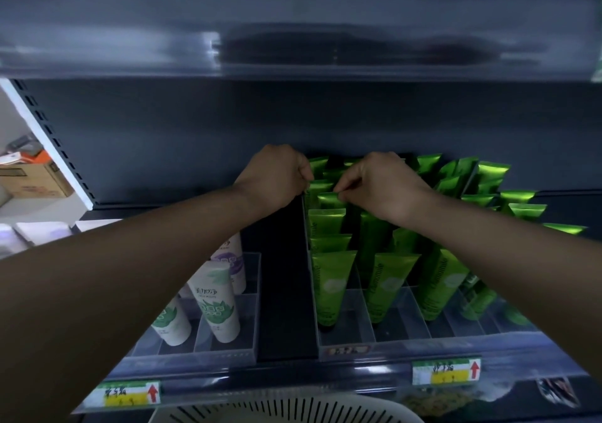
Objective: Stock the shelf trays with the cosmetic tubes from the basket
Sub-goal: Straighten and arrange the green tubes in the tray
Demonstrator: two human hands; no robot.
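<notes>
Nearest us the basket (283, 409) rim sits under the shelf (293, 373) lip; a dark bare strip runs back between the white-tube tray (254, 279) and the clear tray (391, 321) of green tubes (330, 279). Far back in that tray's left row, our right hand (378, 181) pinches one green tube (329, 199) by its crimped top. Our left hand (277, 175) curls its fingers (304, 172) beside the tray wall, and we cannot tell whether they grip anything.
</notes>
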